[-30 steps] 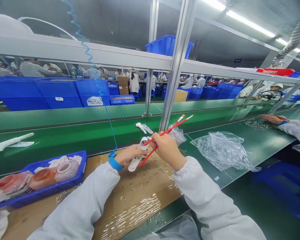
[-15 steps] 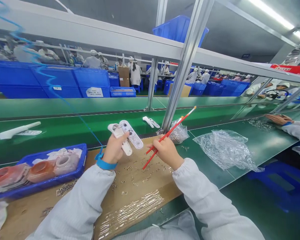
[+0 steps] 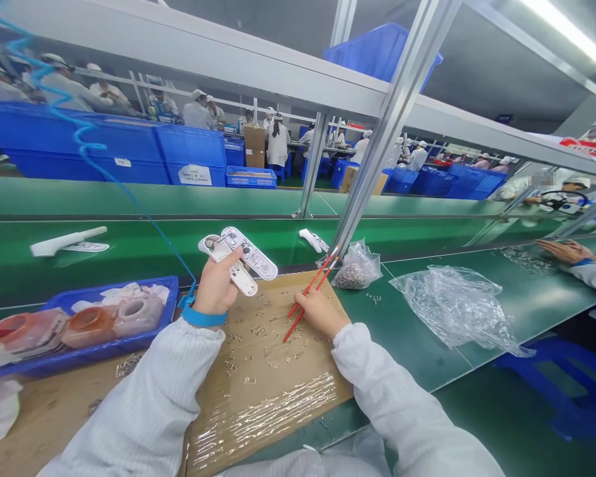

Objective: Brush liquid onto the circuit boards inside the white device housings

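Observation:
My left hand (image 3: pixel 217 283) is raised above the cardboard sheet (image 3: pixel 268 391) and grips two white plastic housing parts (image 3: pixel 238 255) fanned apart. A blue wrist strap (image 3: pixel 202 317) with a coiled blue cord (image 3: pixel 99 165) circles that wrist. My right hand (image 3: pixel 320 311) rests low on the cardboard, closed on a pair of red chopstick-like sticks (image 3: pixel 308 294) whose near tips touch the sheet. Several small metal clips (image 3: pixel 258 334) lie scattered on the cardboard between my hands.
A blue tray (image 3: pixel 87 348) with bagged parts sits at left. A small bag of metal pieces (image 3: pixel 355 271) and a crumpled clear plastic bag (image 3: pixel 457 306) lie at right. White parts (image 3: pixel 64 242) and a white piece (image 3: pixel 312 238) ride the green belt. Another person's hand (image 3: pixel 566 250) works far right.
My left hand lifted the white parts up and away from the sticks and spread them. My right hand dropped with the red sticks down to the cardboard.

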`<state>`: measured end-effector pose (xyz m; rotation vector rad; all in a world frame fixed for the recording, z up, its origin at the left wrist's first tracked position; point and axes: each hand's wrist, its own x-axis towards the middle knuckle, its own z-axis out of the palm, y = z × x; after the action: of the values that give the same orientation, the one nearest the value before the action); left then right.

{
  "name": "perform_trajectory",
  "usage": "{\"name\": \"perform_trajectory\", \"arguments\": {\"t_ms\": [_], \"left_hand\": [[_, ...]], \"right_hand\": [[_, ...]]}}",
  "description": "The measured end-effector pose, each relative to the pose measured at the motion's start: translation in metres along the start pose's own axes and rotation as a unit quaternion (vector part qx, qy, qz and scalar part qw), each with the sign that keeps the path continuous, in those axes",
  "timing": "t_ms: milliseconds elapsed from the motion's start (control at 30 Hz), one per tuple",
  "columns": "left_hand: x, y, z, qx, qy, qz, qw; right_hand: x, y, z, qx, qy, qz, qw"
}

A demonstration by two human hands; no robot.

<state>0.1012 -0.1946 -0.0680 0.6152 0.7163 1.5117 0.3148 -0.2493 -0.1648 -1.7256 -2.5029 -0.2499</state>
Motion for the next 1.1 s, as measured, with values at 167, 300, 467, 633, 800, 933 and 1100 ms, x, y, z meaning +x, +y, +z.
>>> {"name": "perform_trajectory", "arguments": {"t_ms": [167, 300, 467, 633, 800, 933, 1100], "left_hand": [[-0.003, 0.000, 0.002, 0.000, 0.012, 0.002, 1.000], [-0.005, -0.001, 0.003, -0.014, 0.038, 0.002, 0.999], [-0.015, -0.008, 0.009, -0.027, 0.067, 0.032, 0.997], [-0.036, -0.016, 0.017, -0.062, 0.054, 0.118, 0.990], [-0.052, -0.017, 0.023, -0.058, 0.064, 0.169, 0.982], [-0.057, -0.017, 0.023, -0.036, 0.069, 0.194, 0.978], [-0.058, -0.023, 0.017, 0.012, 0.073, 0.199, 0.977]], "right_hand": [[-0.003, -0.002, -0.006, 0.025, 0.012, 0.004, 1.000], [-0.009, -0.002, -0.028, 0.050, 0.063, 0.003, 0.997], [-0.017, -0.006, -0.061, 0.098, 0.153, -0.018, 0.983], [-0.014, -0.027, -0.082, 0.162, 0.240, -0.048, 0.956], [-0.004, -0.048, -0.099, 0.255, 0.262, -0.044, 0.930], [0.002, -0.060, -0.107, 0.271, 0.214, 0.010, 0.938], [0.009, -0.068, -0.102, 0.274, 0.258, 0.022, 0.926]]}}
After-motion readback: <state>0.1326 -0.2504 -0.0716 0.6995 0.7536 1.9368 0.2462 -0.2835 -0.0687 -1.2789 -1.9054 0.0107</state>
